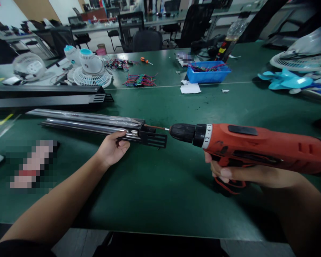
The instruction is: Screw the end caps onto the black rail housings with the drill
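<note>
My right hand (pixel 224 173) is wrapped round the handle of a red cordless drill (pixel 262 142), which points left. From its black chuck a thin long bit (pixel 157 127) reaches to the end of a long dark metal housing (pixel 96 125). Whether the tip meets a screw is hidden inside that end. My left hand (pixel 113 148) grips the housing near its right end, thumb on top and fingers curled beneath. A slotted black bracket (pixel 153 139) sticks out at this end. Glossy clear film or a tube runs along the housing's top.
More long dark housings (pixel 45 96) lie behind at left. Fan parts (pixel 89 67) stand beyond them. Circuit boards with red wires (pixel 140 80), an orange screwdriver (pixel 146 60), a blue bin (pixel 208 72) and a bottle (pixel 231 37) are farther back. Turquoise fan blades (pixel 289 79) lie at right.
</note>
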Demonstrator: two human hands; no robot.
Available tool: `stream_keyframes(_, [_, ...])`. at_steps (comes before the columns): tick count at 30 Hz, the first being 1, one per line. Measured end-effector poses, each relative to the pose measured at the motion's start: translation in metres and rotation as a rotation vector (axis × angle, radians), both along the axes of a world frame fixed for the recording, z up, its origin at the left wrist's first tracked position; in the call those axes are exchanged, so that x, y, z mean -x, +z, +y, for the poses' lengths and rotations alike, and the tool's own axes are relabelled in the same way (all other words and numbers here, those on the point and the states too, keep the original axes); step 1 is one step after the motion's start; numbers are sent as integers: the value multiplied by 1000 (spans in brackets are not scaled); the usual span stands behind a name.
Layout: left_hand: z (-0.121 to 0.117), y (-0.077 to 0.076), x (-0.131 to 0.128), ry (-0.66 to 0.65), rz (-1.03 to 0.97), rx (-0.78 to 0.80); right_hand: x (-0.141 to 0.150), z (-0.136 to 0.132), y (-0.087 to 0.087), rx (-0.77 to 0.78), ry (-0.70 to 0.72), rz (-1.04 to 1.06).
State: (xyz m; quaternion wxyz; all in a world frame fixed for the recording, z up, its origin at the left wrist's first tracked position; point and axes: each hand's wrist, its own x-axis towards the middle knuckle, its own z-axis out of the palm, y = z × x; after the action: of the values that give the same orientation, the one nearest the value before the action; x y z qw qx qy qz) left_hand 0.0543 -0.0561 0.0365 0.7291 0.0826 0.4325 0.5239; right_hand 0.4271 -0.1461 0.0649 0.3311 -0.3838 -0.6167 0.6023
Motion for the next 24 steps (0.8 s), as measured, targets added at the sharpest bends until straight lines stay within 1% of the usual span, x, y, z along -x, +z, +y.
stream_keyframes(5, [0, 1, -1, 4, 1, 8, 0, 1, 0, -32, 4, -44])
stream_keyframes(11, [-1, 3, -2, 14, 14, 14, 1, 0, 3, -2, 42, -37])
stream_keyframes(19, [0, 4, -3, 20, 18, 24, -11, -1, -9, 57, 80, -10])
stream_keyframes(24, [1, 1, -1, 12, 24, 7, -10, 1, -9, 46, 88, -14])
